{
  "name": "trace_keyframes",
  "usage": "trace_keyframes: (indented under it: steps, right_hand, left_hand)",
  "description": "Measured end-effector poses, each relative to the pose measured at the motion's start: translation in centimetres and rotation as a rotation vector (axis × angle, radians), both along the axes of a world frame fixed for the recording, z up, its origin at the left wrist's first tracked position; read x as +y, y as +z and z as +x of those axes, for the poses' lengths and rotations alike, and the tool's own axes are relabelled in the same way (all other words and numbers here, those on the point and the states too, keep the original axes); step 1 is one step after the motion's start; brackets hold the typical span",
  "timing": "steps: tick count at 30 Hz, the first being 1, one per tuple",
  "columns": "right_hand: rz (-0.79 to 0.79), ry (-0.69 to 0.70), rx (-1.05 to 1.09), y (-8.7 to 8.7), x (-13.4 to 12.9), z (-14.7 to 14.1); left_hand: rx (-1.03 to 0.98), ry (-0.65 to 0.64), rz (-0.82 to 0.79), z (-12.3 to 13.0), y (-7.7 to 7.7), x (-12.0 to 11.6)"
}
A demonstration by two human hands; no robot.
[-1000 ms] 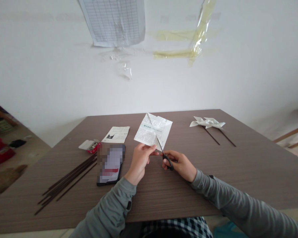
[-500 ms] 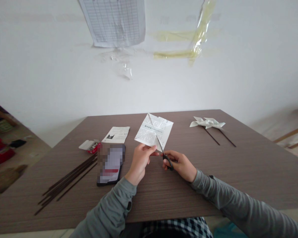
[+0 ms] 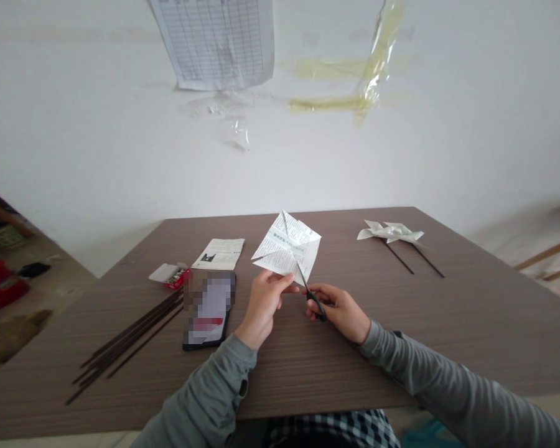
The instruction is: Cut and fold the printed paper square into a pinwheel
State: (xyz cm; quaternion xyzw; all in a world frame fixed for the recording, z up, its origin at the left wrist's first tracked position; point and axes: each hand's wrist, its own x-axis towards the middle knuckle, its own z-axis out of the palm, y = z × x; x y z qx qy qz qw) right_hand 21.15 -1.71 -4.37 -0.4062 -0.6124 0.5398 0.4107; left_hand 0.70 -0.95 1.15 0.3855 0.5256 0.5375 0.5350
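A square of printed newspaper [image 3: 280,241], with slits running in from its corners, is pinched at its near edge by my left hand [image 3: 267,297]. My right hand [image 3: 338,309] has its fingers in the black handle of a pair of scissors [image 3: 318,306]. The scissor blades lie at the paper's near corner, just right of my left thumb. To the left, a folded piece of newspaper [image 3: 220,254] lies flat. Two paper pinwheels [image 3: 392,233] on dark sticks rest at the right.
A phone [image 3: 210,311] lies left of my left hand. Beside it are several dark thin sticks [image 3: 126,336] and an open small red-and-white box [image 3: 172,275] of tiny metal pieces. The brown table [image 3: 401,373] meets a white wall with taped paper [image 3: 224,43].
The slits in the newspaper square have spread wider, and its far part has bent and tilted slightly. Both hands are in nearly the same place.
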Motion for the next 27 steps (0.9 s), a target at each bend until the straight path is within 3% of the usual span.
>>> trace_keyframes:
  steps: [11,19,24,27]
  right_hand:
    - [0.001,0.042,0.004,-0.8,0.3,0.5]
    - [0.103,0.108,-0.109,-0.4,0.3,2.5]
    - [0.231,0.039,-0.164,-0.6,0.7,4.0]
    - [0.286,-0.076,-0.163,-0.8,1.1,4.6]
  left_hand:
    - [0.021,0.014,0.044,-0.5,-0.6,0.1]
    - [0.028,0.054,0.099,-1.2,-1.1,0.6]
    - [0.046,0.085,0.134,-1.7,-1.6,0.9]
    - [0.053,0.077,0.152,-1.9,-1.7,1.0]
